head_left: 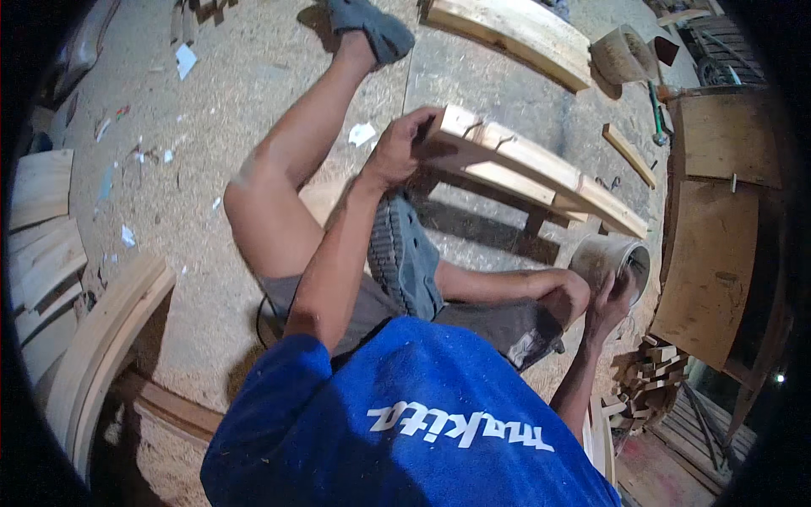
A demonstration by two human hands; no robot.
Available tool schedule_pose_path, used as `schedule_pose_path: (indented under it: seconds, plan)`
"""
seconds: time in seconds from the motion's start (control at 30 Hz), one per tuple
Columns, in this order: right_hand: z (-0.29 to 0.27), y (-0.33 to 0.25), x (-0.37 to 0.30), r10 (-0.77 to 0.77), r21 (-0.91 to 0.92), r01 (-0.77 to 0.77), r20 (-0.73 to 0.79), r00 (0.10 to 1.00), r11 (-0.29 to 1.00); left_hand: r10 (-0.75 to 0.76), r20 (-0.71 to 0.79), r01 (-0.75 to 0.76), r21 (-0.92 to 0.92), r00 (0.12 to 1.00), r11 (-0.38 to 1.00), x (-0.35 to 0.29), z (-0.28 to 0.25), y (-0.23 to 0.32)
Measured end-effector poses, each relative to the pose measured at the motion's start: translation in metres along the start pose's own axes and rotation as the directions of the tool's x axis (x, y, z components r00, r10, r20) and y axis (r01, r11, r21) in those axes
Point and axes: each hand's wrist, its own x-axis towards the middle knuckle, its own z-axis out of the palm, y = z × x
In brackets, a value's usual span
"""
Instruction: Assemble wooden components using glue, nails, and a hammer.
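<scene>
My left hand (399, 154) is closed round the near-left end of a pale wooden frame (549, 171), made of long boards set side by side with a gap between them. Two bent-looking nails (505, 142) stick up from its upper board near that end. At the right, my right hand (614, 300) reaches over the rim of a round grey tub (589, 256). Its fingertips are down inside the tub and blurred, so what they touch is hidden.
Thick wooden beams (515, 38) lie at the far side, beside a second tub (623, 55). A green-handled hammer (657, 118) and a short wood strip (629, 155) lie at the right. Curved wooden pieces (106, 351) stand at the left. Cut offcuts (655, 372) are heaped lower right.
</scene>
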Motion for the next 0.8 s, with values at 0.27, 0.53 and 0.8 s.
schedule_pose_path:
  seconds: [0.27, 0.53, 0.8]
  plan:
    - [-0.051, 0.274, -0.304, 0.731, -0.599, -0.451, 0.382, 0.565, 0.662, 0.051, 0.025, -0.052, 0.029, 0.998, 0.998, 0.002, -0.005, -0.014]
    - [-0.038, 0.219, -0.316, 0.612, -0.435, -0.485, 0.219, 0.76, 0.758, 0.017, 0.045, -0.014, -0.074, 0.999, 0.997, 0.004, -0.004, -0.013]
    - [-0.088, 0.167, -0.242, 0.562, -0.263, -0.563, -0.086, 0.822, 0.783, 0.052, 0.009, -0.05, -0.125, 0.999, 0.991, 0.003, -0.006, -0.012]
